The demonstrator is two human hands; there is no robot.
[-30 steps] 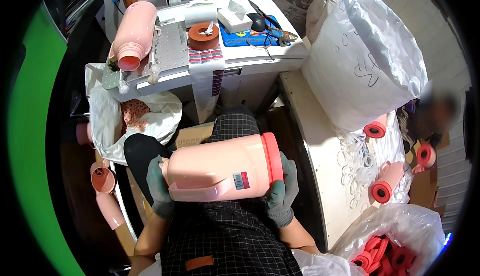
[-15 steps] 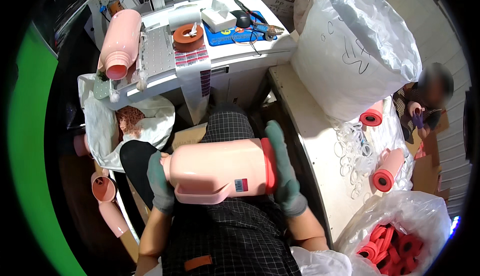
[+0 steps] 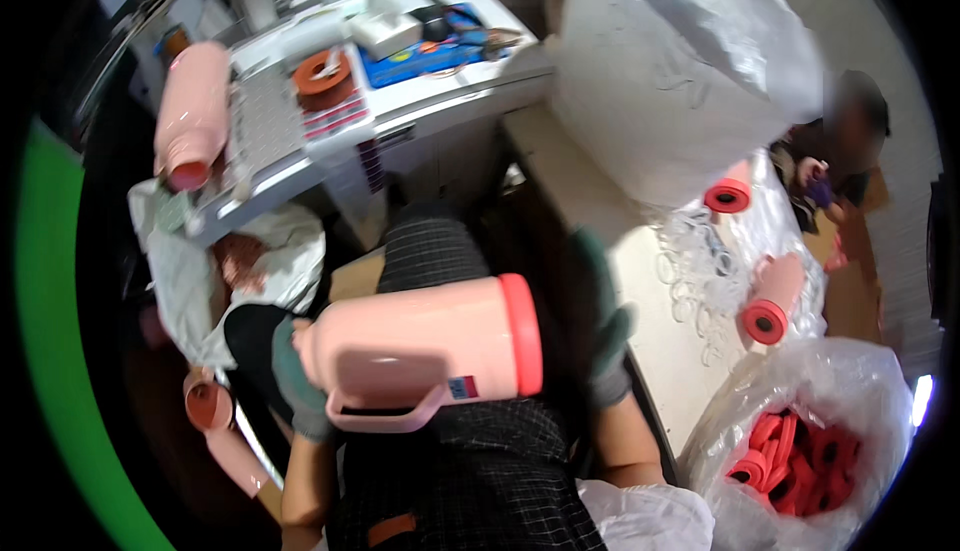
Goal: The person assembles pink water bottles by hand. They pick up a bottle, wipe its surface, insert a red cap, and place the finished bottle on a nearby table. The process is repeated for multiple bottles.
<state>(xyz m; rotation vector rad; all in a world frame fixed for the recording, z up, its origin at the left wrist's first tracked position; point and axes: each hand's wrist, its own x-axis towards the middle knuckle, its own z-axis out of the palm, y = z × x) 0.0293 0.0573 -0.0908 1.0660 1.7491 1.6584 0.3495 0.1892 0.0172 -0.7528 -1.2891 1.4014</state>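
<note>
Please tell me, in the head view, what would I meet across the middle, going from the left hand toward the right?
Left hand, large pink jug, right hand, white rings, second pink jug.

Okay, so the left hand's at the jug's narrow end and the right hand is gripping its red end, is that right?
Not quite: the right hand is apart from the red end, as the head view shows. The left hand is at the jug's narrow end.

A glossy pink jug (image 3: 420, 326) lies sideways, toward seven o'clock from centre. Its neck (image 3: 306, 349) points to nine, red end (image 3: 524, 336) to three, handle (image 3: 385, 421) to six.
</note>
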